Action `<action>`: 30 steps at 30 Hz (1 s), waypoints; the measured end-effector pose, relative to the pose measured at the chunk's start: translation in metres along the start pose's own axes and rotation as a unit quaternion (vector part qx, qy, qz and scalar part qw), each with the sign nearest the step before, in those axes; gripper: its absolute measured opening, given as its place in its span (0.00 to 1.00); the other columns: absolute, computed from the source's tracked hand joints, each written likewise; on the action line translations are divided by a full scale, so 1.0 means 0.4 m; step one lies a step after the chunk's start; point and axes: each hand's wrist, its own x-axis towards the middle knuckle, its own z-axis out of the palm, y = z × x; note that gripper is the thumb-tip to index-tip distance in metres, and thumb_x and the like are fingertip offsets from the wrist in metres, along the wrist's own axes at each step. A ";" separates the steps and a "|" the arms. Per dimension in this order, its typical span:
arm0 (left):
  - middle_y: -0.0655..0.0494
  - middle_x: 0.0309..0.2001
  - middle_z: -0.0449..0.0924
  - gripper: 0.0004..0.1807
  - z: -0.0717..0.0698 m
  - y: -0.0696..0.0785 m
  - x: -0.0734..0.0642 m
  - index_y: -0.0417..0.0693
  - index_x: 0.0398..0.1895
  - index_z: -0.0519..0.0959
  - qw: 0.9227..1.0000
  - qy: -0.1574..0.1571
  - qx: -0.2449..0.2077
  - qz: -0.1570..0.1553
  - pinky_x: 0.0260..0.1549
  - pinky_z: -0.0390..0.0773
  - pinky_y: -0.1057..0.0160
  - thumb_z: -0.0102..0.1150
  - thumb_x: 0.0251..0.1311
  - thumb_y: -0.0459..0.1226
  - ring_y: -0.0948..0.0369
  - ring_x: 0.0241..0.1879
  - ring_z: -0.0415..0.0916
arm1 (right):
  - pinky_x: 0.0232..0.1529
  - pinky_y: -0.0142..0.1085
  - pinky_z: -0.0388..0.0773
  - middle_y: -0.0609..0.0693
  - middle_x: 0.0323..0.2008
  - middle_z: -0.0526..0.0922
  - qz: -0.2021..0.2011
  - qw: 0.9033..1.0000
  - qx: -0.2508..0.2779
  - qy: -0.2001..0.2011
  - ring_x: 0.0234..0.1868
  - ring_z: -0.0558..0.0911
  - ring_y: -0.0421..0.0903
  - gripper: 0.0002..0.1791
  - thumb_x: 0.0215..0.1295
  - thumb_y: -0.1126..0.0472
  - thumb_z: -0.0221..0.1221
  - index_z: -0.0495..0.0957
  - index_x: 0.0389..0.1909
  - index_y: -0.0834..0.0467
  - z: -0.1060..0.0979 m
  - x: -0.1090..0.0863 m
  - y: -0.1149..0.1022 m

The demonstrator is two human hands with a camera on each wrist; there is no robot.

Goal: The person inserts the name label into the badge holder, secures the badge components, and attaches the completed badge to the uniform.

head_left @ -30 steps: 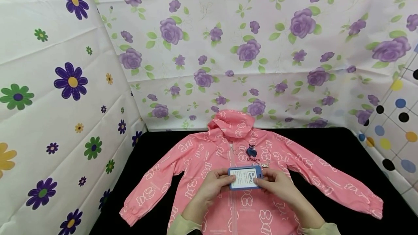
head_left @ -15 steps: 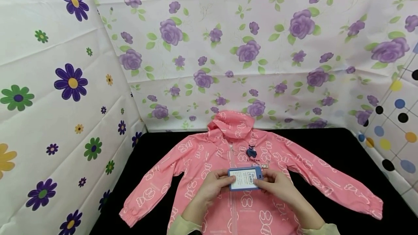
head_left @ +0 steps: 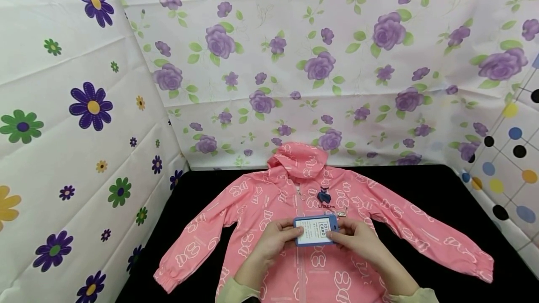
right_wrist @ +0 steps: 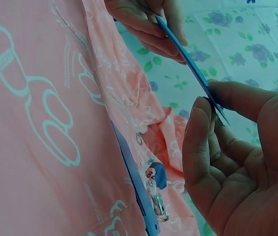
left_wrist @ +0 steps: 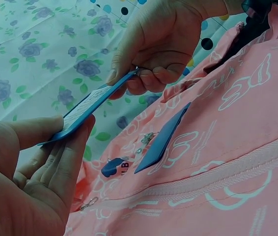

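A blue-framed ID card holder (head_left: 316, 230) with a white printed insert is held level above a pink jacket (head_left: 290, 265). My left hand (head_left: 273, 240) pinches its left end between thumb and fingers. At the other end, my right hand (head_left: 358, 237) pinches the slotted side. Both wrist views show a second flat blue piece (left_wrist: 163, 140) lying on the jacket below, apart from my hands; the held card hides it in the head view. Near it is a small metal clip (head_left: 342, 213) on the jacket's chest.
The jacket lies spread with both sleeves out on a black table (head_left: 198, 200). Its hood (head_left: 299, 158) points to the back, where a flowered cloth (head_left: 261, 60) hangs. A dark blue bear print (head_left: 324, 194) and a ringed zipper pull (head_left: 303, 196) show on the chest.
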 end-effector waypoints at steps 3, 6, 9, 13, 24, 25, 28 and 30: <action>0.41 0.45 0.90 0.17 0.000 0.000 0.000 0.24 0.57 0.81 1.000 0.001 0.000 -0.001 0.43 0.89 0.62 0.66 0.69 0.28 0.60 0.38 0.89 | 0.31 0.35 0.85 0.52 0.35 0.86 0.000 1.000 0.002 -0.001 0.33 0.83 0.47 0.21 0.71 0.58 0.72 0.80 0.52 0.69 -0.001 -0.001 -0.001; 0.41 0.44 0.90 0.17 0.000 0.001 0.001 0.24 0.57 0.81 1.000 0.003 0.000 -0.001 0.43 0.89 0.62 0.66 0.69 0.28 0.60 0.38 0.89 | 0.32 0.36 0.85 0.53 0.35 0.86 -0.004 1.000 0.003 -0.004 0.33 0.84 0.48 0.22 0.71 0.58 0.72 0.80 0.54 0.70 -0.003 -0.004 -0.004; 0.40 0.45 0.90 0.18 0.000 0.001 0.001 0.24 0.57 0.80 1.000 0.004 -0.003 -0.001 0.43 0.89 0.62 0.66 0.68 0.27 0.59 0.38 0.89 | 0.32 0.36 0.85 0.54 0.36 0.87 -0.005 1.000 0.004 -0.005 0.34 0.84 0.48 0.25 0.70 0.58 0.72 0.79 0.57 0.71 -0.005 -0.006 -0.008; 0.40 0.45 0.89 0.19 -0.003 0.003 0.004 0.23 0.58 0.80 1.000 0.005 -0.005 -0.003 0.43 0.89 0.61 0.67 0.68 0.28 0.59 0.39 0.89 | 0.33 0.36 0.86 0.55 0.38 0.87 0.005 1.000 0.008 -0.001 0.35 0.84 0.49 0.29 0.69 0.57 0.74 0.78 0.61 0.72 -0.010 -0.009 -0.013; 0.41 0.45 0.89 0.22 -0.010 0.014 0.002 0.23 0.60 0.78 1.000 0.018 0.003 0.003 0.43 0.89 0.61 0.67 0.68 0.29 0.59 0.39 0.89 | 0.36 0.42 0.89 0.55 0.35 0.87 -0.015 1.000 -0.003 0.023 0.34 0.85 0.50 0.21 0.74 0.55 0.69 0.83 0.57 0.66 -0.048 -0.007 -0.017; 0.42 0.45 0.89 0.22 -0.011 0.016 0.001 0.23 0.60 0.78 1.000 0.021 0.003 0.003 0.43 0.89 0.61 0.67 0.68 0.29 0.59 0.39 0.89 | 0.36 0.42 0.89 0.55 0.34 0.87 -0.015 1.000 -0.002 0.027 0.34 0.85 0.50 0.20 0.75 0.55 0.68 0.83 0.57 0.66 -0.054 -0.006 -0.017; 0.44 0.44 0.89 0.22 -0.016 0.017 0.002 0.23 0.60 0.78 1.000 0.028 0.004 0.004 0.42 0.89 0.63 0.67 0.68 0.29 0.60 0.39 0.89 | 0.36 0.40 0.88 0.55 0.34 0.85 -0.012 0.999 0.010 0.036 0.33 0.84 0.49 0.20 0.76 0.56 0.66 0.82 0.57 0.68 -0.070 -0.005 -0.016; 0.44 0.44 0.90 0.21 -0.021 0.017 0.003 0.23 0.60 0.78 1.000 0.030 0.004 0.006 0.40 0.89 0.64 0.67 0.69 0.29 0.60 0.38 0.89 | 0.36 0.38 0.87 0.55 0.34 0.84 -0.002 0.999 0.017 0.047 0.33 0.83 0.49 0.21 0.77 0.56 0.65 0.81 0.59 0.69 -0.080 -0.004 -0.015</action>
